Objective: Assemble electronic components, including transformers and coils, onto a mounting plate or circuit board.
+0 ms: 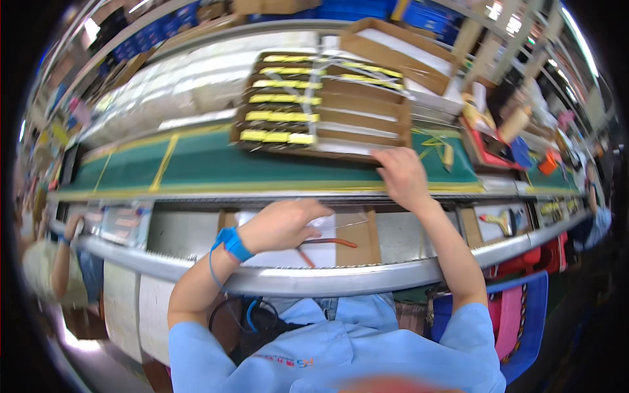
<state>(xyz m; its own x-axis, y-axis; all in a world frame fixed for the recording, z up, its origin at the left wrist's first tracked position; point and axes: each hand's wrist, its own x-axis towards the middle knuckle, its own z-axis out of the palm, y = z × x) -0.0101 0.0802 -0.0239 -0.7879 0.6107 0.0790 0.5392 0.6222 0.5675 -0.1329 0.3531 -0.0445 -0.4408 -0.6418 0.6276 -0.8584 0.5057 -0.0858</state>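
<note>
The cardboard tray (363, 108) sits on the green conveyor belt (203, 164). Its left half is filled with yellow-topped parts (282, 99); on the right, the nearer rows remain bare. My right hand (403, 177) curls at its near edge; I can't tell if it grips. My left hand (282, 223), thumb and fingers parted, shows nothing held, near an orange-handled tool (331, 241).

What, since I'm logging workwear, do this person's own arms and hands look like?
The left sleeve and right sleeve are short and light blue. The left hand is ungloved, with a bright blue wristband and a thin blue cord running from it. The right hand is ungloved too, its wrist without a band.
</note>
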